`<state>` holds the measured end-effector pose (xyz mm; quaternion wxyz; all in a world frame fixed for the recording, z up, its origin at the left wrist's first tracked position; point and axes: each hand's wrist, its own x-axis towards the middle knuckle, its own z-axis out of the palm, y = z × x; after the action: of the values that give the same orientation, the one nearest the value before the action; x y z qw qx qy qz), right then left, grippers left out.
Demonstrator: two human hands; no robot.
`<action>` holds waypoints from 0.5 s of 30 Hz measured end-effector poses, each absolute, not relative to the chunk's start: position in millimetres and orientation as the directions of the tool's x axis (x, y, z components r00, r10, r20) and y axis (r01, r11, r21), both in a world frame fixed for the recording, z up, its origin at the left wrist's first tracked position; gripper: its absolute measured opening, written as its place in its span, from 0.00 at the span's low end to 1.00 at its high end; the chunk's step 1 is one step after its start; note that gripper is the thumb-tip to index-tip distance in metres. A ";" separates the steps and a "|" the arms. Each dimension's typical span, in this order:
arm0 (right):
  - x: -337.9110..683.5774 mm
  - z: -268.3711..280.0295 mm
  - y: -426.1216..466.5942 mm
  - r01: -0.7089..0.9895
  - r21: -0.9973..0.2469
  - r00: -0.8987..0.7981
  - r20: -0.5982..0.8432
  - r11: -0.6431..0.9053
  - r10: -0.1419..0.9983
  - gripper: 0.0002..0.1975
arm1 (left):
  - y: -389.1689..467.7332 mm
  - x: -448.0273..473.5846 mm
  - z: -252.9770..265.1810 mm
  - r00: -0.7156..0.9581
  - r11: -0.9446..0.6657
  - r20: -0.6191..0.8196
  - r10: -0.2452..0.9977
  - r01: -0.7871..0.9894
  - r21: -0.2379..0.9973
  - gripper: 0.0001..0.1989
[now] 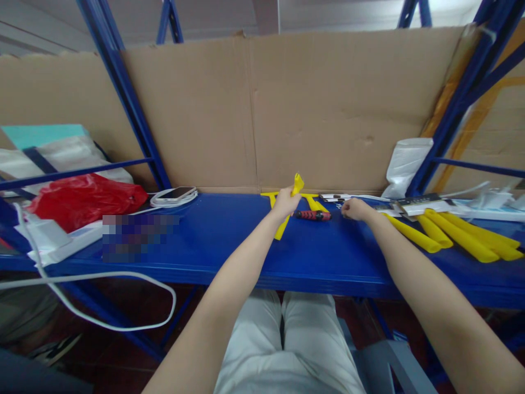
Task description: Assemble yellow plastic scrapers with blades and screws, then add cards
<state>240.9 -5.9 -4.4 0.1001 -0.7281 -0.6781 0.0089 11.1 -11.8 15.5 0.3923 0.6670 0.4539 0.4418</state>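
My left hand [286, 203] is closed around a yellow plastic handle [298, 182], whose top shows above the fist. Another yellow part, below the fist, reaches down toward the table. Just behind lie yellow T-shaped pieces [316, 203] near the cardboard. A red-and-black screwdriver [314, 215] rests on the blue table between my hands. My right hand [355, 209] is low over the table to its right, fingers curled together; what they hold, if anything, is too small to make out. Small light-coloured bits [339, 206] lie beside those fingers.
Several yellow tapered handles [463, 235] lie at the right, by flat black-and-white packs [424, 204] and a white plastic bag [407, 166]. A cardboard sheet [328, 109] walls the back. On the left are a phone [182, 192], a red bag [88, 200] and a hanging white cable [123, 329].
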 end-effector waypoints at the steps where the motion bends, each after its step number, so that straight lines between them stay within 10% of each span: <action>1: 239.3 -3.9 -6.5 0.991 -0.124 0.060 0.126 -0.044 0.990 0.10 | -12.9 12.4 14.9 0.213 -0.224 0.179 0.961 0.211 0.952 0.09; 15: 226.1 -15.5 5.4 0.998 0.015 0.058 0.167 -0.062 0.984 0.16 | -9.7 14.2 5.1 0.398 0.163 -0.165 0.902 0.039 0.986 0.09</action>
<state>226.1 5.4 -15.5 0.0519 -0.7255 -0.6830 -0.0662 14.2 -9.7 5.1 0.6307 0.5487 0.4288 0.3424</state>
